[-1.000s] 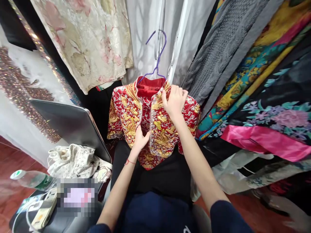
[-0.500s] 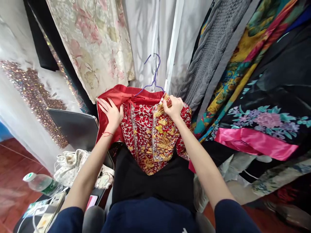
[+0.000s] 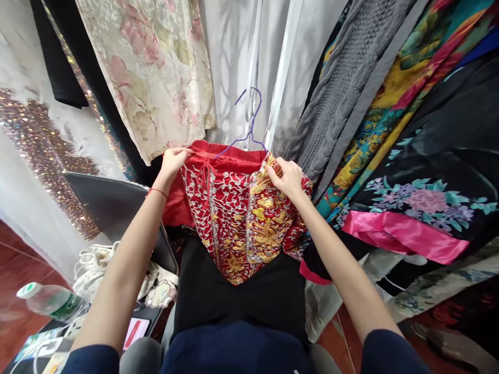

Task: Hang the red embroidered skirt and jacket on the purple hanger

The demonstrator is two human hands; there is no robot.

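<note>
A red top (image 3: pixel 232 208) embroidered in gold and silver lies over my lap, its lower edge coming to a point. My left hand (image 3: pixel 174 162) pinches its red lining edge at the upper left. At the right shoulder, my right hand (image 3: pixel 287 176) grips the gold-embroidered part between thumb and fingers. A purple wire hanger (image 3: pixel 250 130) rises from the neck opening, its lower part hidden inside the garment. Below my left hand, red lining cloth (image 3: pixel 177 208) hangs down beside the embroidered front.
Hanging clothes flank me: a floral dress (image 3: pixel 156 67) at left, a grey knit (image 3: pixel 339 98) and a black embroidered garment (image 3: pixel 429 176) at right. A black chair (image 3: pixel 113 208) at left stands near a plastic bottle (image 3: pixel 54 301) and a phone (image 3: pixel 136 332).
My left hand has gone from lying spread on the red lining to pinching its upper edge. The left side of the top has folded over; my right hand keeps its grip.
</note>
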